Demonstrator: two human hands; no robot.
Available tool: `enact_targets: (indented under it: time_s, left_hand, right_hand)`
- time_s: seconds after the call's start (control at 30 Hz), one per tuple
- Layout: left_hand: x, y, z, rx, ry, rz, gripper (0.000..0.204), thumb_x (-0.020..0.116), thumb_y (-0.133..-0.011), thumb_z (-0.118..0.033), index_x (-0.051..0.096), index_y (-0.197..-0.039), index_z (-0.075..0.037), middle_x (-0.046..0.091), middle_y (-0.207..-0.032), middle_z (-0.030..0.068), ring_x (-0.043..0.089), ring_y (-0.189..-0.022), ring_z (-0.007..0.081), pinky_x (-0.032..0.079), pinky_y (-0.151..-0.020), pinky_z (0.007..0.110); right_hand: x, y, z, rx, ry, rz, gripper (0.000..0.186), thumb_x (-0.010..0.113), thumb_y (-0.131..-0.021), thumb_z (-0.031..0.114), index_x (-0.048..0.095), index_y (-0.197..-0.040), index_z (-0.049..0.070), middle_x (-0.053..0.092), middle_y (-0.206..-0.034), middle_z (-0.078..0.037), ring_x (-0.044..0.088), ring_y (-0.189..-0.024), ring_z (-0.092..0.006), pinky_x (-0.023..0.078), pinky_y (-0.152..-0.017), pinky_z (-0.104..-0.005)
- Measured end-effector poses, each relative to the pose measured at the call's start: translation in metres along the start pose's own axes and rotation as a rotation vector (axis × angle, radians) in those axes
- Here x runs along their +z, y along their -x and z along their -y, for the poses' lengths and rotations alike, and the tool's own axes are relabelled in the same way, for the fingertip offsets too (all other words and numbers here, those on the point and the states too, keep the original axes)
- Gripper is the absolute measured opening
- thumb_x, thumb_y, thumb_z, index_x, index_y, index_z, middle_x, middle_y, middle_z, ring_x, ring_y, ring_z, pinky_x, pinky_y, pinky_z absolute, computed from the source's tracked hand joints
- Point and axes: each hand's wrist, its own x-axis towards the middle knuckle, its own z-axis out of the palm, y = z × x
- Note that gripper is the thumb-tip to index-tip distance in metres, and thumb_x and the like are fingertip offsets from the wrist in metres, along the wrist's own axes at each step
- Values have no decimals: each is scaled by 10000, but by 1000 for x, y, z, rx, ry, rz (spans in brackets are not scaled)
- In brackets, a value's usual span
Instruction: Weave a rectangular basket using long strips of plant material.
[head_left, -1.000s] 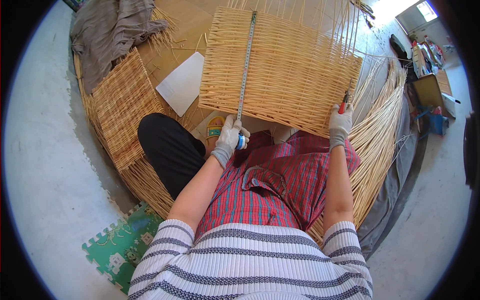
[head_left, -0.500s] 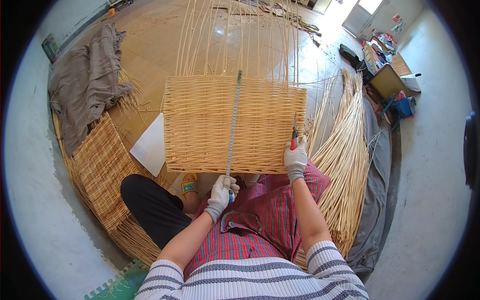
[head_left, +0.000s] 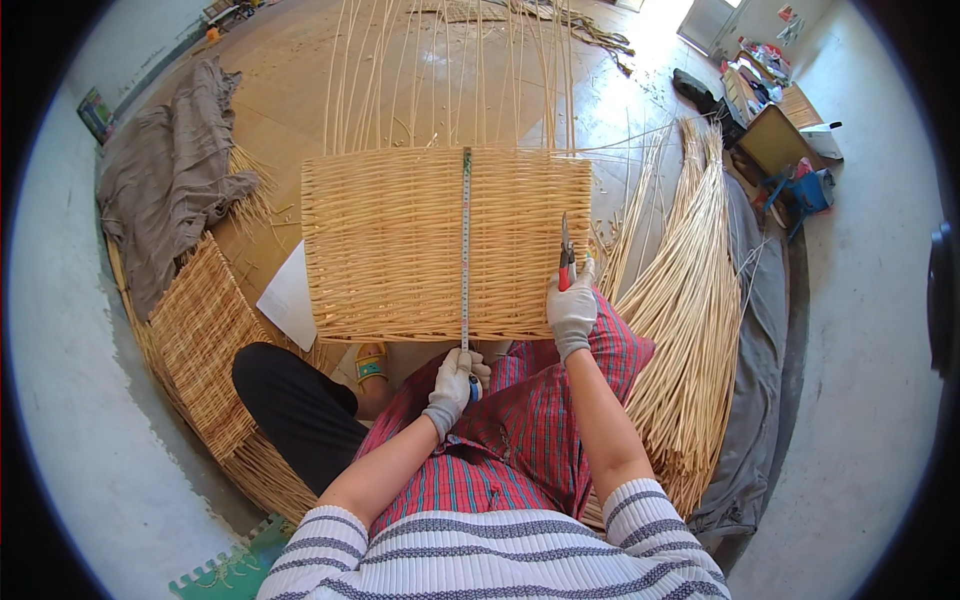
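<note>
Fingers of the left hand [head_left: 455, 380] pinch a tape measure [head_left: 466, 250] across the wicker panel [head_left: 400, 240]; the right hand [head_left: 572, 308] grips shears [head_left: 565, 262].

Your gloved left hand [head_left: 455, 380] sits low near 6 o'clock, fingers curled shut, forearm bare. Your gloved right hand [head_left: 572, 308] reaches farther out toward 1 o'clock of it, fist closed, arm nearly straight, striped sleeves pushed up.

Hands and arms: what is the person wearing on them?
Both hands wear light grey knitted gloves with ribbed cuffs, the left hand and the right hand alike. The forearms are bare. Above the elbows come short sleeves of a ribbed top, white with grey-blue stripes.
</note>
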Motion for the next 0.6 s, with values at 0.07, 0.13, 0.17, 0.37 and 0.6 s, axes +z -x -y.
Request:
enact_targets:
  time_s: [0.07, 0.13, 0.17, 0.37, 0.6]
  left_hand:
    - [4, 2, -3, -39, 14, -6, 289, 429, -1097, -292, 552, -1086, -31, 664, -810, 106, 635, -651, 205, 576, -630, 375]
    - [8, 7, -2, -29, 35, 44, 281, 439, -1092, -290, 550, -1101, -32, 656, -804, 113, 635, -648, 217, 577, -631, 385]
    - [12, 4, -4, -31, -18, 50, 275, 441, -1089, -285, 550, -1103, -33, 655, -803, 117, 639, -649, 222, 576, -630, 388]
    - [23, -17, -18, -74, -48, 8, 305, 411, -1095, -274, 501, -1241, -23, 661, -795, 119, 710, -676, 275, 561, -570, 354]
    - [25, -26, -15, -89, -31, -19, 293, 378, -1105, -235, 468, -1292, -28, 664, -791, 109, 719, -687, 289, 569, -560, 346]
  right_hand:
    - [0, 1, 2, 20, -9, 22, 813, 647, -917, 369, 276, -1552, 24, 693, -975, -316, 686, -863, -469, 528, -745, -536]
    - [-1, 0, 3, 12, 1, 7, 807, 646, -915, 365, 281, -1547, 21, 691, -990, -320, 681, -874, -476, 529, -761, -536]
    - [1, -2, 2, 3, 7, -16, 800, 645, -913, 361, 287, -1541, 17, 688, -1005, -324, 677, -886, -484, 529, -777, -537]
    - [12, -19, 5, -22, 16, -15, 860, 676, -886, 359, 250, -1543, 3, 673, -1144, -303, 692, -926, -457, 545, -800, -521]
    - [18, -25, 0, -32, -36, -25, 772, 646, -910, 371, 343, -1502, -20, 688, -1051, -318, 686, -957, -455, 534, -828, -505]
